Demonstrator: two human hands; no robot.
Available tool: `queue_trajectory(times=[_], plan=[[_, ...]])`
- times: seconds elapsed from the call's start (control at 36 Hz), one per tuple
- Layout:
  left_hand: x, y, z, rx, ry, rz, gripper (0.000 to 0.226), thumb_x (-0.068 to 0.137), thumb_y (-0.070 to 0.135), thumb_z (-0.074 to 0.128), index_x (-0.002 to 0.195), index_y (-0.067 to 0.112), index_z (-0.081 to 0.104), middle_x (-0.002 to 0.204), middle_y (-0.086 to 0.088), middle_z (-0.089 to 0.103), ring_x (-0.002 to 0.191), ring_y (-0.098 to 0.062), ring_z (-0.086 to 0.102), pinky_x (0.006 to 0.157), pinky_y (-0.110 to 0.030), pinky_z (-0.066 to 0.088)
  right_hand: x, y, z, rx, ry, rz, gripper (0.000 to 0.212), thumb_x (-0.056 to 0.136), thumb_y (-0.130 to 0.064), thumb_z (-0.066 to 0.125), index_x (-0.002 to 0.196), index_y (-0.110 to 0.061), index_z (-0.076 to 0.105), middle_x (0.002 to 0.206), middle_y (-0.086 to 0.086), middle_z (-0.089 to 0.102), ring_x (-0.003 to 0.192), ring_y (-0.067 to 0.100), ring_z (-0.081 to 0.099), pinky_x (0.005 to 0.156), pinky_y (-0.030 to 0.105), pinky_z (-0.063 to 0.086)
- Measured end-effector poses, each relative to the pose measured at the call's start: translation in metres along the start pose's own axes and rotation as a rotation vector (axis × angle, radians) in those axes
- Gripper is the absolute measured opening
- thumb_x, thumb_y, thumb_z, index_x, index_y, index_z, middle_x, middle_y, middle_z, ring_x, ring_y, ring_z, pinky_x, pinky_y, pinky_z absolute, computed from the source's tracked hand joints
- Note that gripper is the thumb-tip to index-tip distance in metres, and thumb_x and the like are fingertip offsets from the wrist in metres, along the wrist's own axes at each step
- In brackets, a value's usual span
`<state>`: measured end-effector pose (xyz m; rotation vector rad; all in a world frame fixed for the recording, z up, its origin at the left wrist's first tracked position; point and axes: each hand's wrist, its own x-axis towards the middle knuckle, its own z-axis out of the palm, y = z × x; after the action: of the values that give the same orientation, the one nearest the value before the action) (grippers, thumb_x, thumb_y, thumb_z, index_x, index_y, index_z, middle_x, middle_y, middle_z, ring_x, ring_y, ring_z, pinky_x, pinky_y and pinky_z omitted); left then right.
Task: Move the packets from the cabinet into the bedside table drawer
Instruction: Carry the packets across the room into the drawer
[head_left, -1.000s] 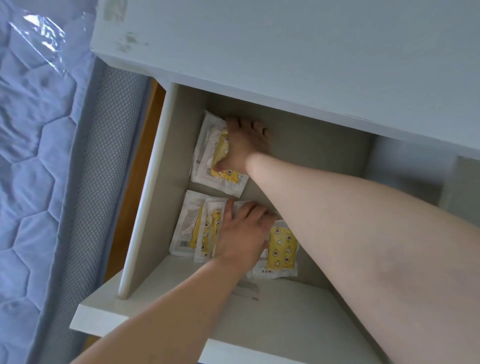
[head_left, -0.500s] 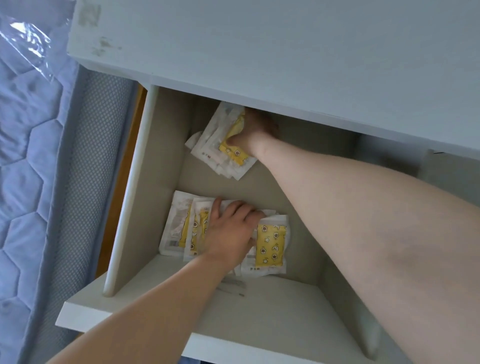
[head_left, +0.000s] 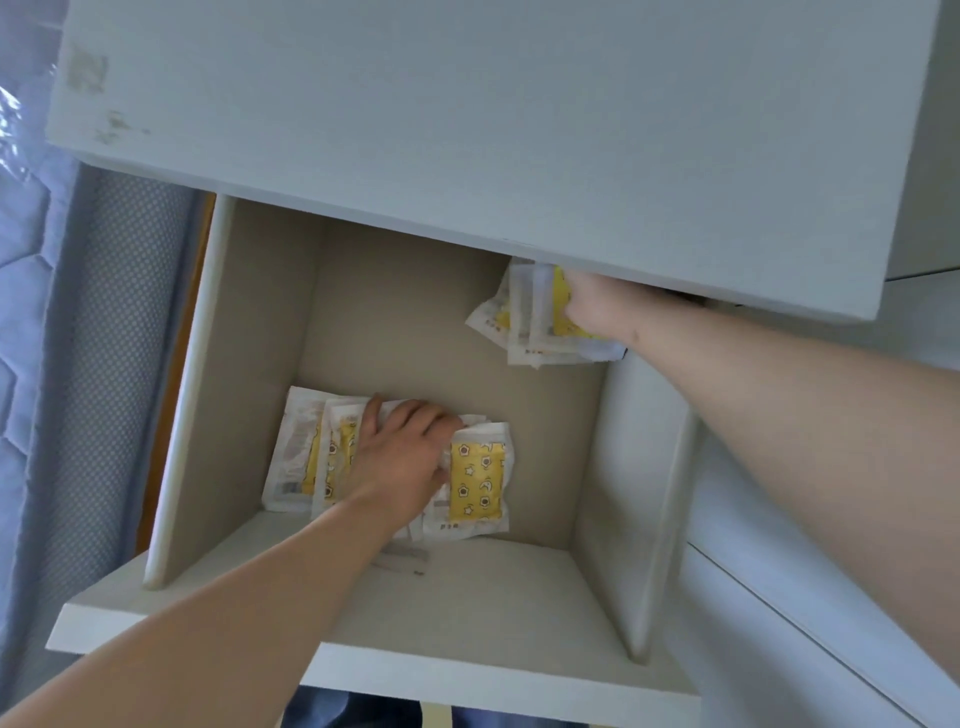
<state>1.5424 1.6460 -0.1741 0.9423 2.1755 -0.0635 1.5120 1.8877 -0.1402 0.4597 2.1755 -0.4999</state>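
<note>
Your left hand (head_left: 410, 457) curls over flat packets (head_left: 475, 480), long axes toward you. Your right hand (head_left: 597, 306) grips a tilted bundle (head_left: 524, 322) beyond.

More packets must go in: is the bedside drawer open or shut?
Open. The drawer sticks out from under the table top, its floor visible, with packets under the left hand and more in the right hand.

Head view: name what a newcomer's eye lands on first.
The brightest thing is a fanned pile of yellow-and-white packets near the front of the open drawer, with the left hand lying on it. At the back right, just under the table top, the right hand grips a bunch of packets.
</note>
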Motion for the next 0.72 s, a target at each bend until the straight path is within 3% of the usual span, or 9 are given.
queue_trajectory(times=[0.06, 0.11, 0.17, 0.25, 0.42, 0.53, 0.58, 0.64, 0.72], plan=[[0.000, 0.002, -0.002, 0.000, -0.011, -0.010, 0.054, 0.091, 0.036, 0.052, 0.141, 0.034, 0.030, 0.145, 0.013, 0.030, 0.140, -0.012, 0.018, 0.115, -0.046, -0.005, -0.008, 0.002, 0.002, -0.019, 0.069, -0.057, 0.013, 0.087, -0.010, 0.057, 0.092, -0.017, 0.048, 0.089, 0.006, 0.048, 0.087, 0.027, 0.053, 0.058, 0.026, 0.031], [0.001, 0.003, -0.003, 0.009, -0.021, -0.018, 0.054, 0.092, 0.036, 0.051, 0.141, 0.034, 0.030, 0.146, 0.012, 0.030, 0.140, -0.013, 0.018, 0.116, -0.046, -0.003, -0.021, 0.000, -0.003, -0.069, -0.034, -0.107, 0.034, 0.078, -0.013, 0.070, 0.068, -0.017, 0.038, 0.071, -0.002, 0.041, 0.065, 0.018, 0.045, 0.050, 0.026, 0.030], [0.000, 0.005, -0.006, 0.027, -0.035, -0.023, 0.054, 0.092, 0.036, 0.050, 0.142, 0.034, 0.029, 0.147, 0.011, 0.029, 0.140, -0.013, 0.018, 0.115, -0.046, -0.003, -0.038, -0.008, -0.008, -0.083, -0.137, -0.178, 0.028, 0.075, -0.017, 0.076, 0.069, -0.013, 0.048, 0.072, -0.002, 0.047, 0.066, 0.017, 0.048, 0.054, 0.026, 0.038], [-0.001, 0.006, -0.009, 0.034, -0.050, -0.026, 0.053, 0.093, 0.035, 0.050, 0.142, 0.031, 0.029, 0.148, 0.010, 0.028, 0.140, -0.014, 0.018, 0.115, -0.046, -0.003, -0.052, -0.012, -0.018, -0.042, -0.283, -0.217, 0.026, 0.071, -0.019, 0.079, 0.091, -0.008, 0.066, 0.089, 0.002, 0.066, 0.083, 0.021, 0.063, 0.075, 0.031, 0.053], [-0.001, 0.007, -0.010, 0.031, -0.060, -0.034, 0.053, 0.093, 0.036, 0.050, 0.142, 0.031, 0.030, 0.148, 0.009, 0.029, 0.140, -0.014, 0.018, 0.115, -0.046, -0.002, -0.057, -0.020, -0.003, -0.015, -0.596, -0.206, 0.024, 0.070, -0.023, 0.081, 0.091, -0.018, 0.069, 0.085, -0.007, 0.069, 0.086, 0.016, 0.068, 0.084, 0.032, 0.055], [-0.001, 0.008, -0.010, 0.031, -0.058, -0.030, 0.053, 0.092, 0.035, 0.051, 0.141, 0.031, 0.031, 0.146, 0.009, 0.030, 0.139, -0.015, 0.019, 0.115, -0.047, -0.001, -0.045, -0.018, 0.055, 0.013, -0.548, -0.083, 0.023, 0.077, -0.021, 0.076, 0.086, -0.012, 0.056, 0.090, 0.003, 0.061, 0.087, 0.024, 0.061, 0.071, 0.028, 0.050], [0.000, 0.009, -0.010, 0.026, -0.070, -0.029, 0.053, 0.092, 0.035, 0.051, 0.141, 0.031, 0.031, 0.145, 0.010, 0.030, 0.139, -0.014, 0.019, 0.115, -0.047, -0.001, -0.042, -0.013, 0.084, 0.094, -0.415, 0.019, 0.017, 0.082, -0.014, 0.069, 0.082, -0.013, 0.052, 0.092, 0.008, 0.060, 0.090, 0.026, 0.058, 0.065, 0.024, 0.043], [0.000, 0.008, -0.010, 0.015, -0.075, -0.031, 0.053, 0.092, 0.036, 0.051, 0.141, 0.031, 0.030, 0.146, 0.010, 0.029, 0.140, -0.014, 0.017, 0.115, -0.048, -0.002, -0.041, -0.009, 0.105, 0.138, -0.218, 0.094, 0.009, 0.084, -0.007, 0.061, 0.091, -0.012, 0.060, 0.108, 0.013, 0.063, 0.104, 0.030, 0.058, 0.076, 0.027, 0.045], [0.000, 0.010, -0.011, -0.007, -0.078, -0.020, 0.058, 0.093, 0.032, 0.049, 0.145, 0.028, 0.024, 0.151, 0.009, 0.023, 0.142, -0.014, 0.011, 0.115, -0.048, -0.003, -0.045, -0.010, 0.120, 0.067, -0.092, 0.101, 0.029, 0.084, -0.006, 0.059, 0.112, -0.013, 0.057, 0.124, 0.011, 0.053, 0.121, 0.031, 0.044, 0.095, 0.035, 0.037]])
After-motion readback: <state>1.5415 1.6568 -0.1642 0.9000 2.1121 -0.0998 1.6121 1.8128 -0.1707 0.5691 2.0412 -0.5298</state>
